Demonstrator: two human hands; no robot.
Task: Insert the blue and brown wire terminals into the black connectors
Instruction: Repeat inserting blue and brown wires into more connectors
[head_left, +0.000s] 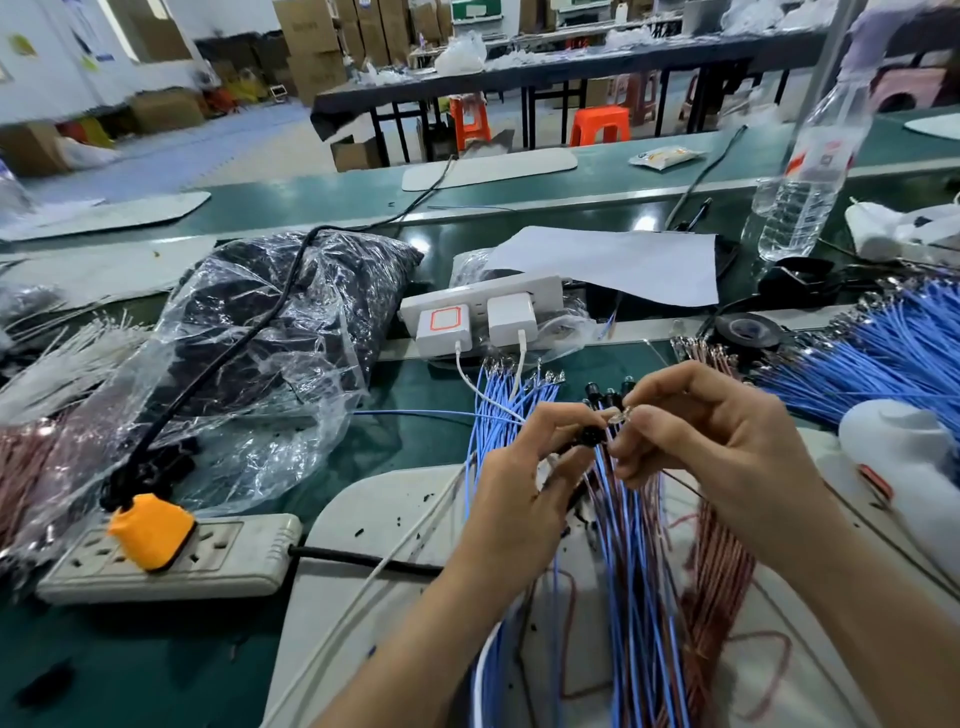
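My left hand (524, 467) pinches a small black connector (589, 435) between thumb and fingers. My right hand (711, 431) pinches a metal wire terminal (621, 415) right beside that connector. Several more black connectors (605, 396) stick up just behind my fingers. A bundle of blue and brown wires (628, 545) hangs down from my hands over the white pad. Loose blue wires (501, 400) with bare terminals lie to the left of my hands. A heap of brown wires (719, 566) lies below my right wrist.
A large pile of blue wires (883, 353) lies at the right. A white power strip (166, 558) with an orange plug sits at the left, a plastic bag (270, 332) of black parts behind it. A tape roll (748, 330), water bottle (810, 171) and wall chargers (478, 317) stand beyond.
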